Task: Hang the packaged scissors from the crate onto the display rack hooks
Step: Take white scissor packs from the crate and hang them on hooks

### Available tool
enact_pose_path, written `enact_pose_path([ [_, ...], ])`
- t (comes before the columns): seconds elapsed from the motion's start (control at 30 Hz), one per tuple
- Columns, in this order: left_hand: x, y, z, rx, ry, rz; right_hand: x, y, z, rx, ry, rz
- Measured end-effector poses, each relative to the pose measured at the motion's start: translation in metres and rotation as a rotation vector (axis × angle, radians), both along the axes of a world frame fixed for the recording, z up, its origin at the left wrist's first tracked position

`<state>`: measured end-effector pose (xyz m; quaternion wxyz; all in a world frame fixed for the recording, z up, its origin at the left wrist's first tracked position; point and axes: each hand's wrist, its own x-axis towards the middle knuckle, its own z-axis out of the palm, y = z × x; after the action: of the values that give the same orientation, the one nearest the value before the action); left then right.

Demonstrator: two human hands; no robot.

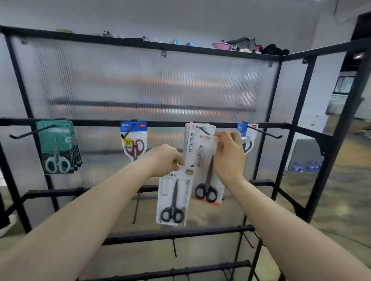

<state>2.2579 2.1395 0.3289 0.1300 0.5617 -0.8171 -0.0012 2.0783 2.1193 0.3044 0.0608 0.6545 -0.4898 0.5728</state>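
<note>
Watching from beside the display rack (273, 91): right hand (230, 156) pinches the top edge of one scissors pack (207, 174) just at the tip of the third hook (204, 131) of four on the upper rail (166, 124), left hand (165, 158) pinches a second pack (172, 194) hanging lower, clear of the rail. So two packs held, open space beneath them.

Right-hand pack (206, 179) lies before hooked packs (190, 144), left-hand pack (173, 201) lower left
</note>
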Motion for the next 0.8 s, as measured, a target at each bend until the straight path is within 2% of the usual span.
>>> enact_pose_path([
  [0.4, -0.002, -0.009, -0.002, 0.014, -0.017, 0.022, -0.007, -0.031, 0.011, 0.074, -0.023, 0.127],
  [0.8, 0.012, -0.048, -0.029, 0.119, -0.066, 0.063, 0.009, -0.092, 0.009, 0.274, -0.211, 0.255],
])
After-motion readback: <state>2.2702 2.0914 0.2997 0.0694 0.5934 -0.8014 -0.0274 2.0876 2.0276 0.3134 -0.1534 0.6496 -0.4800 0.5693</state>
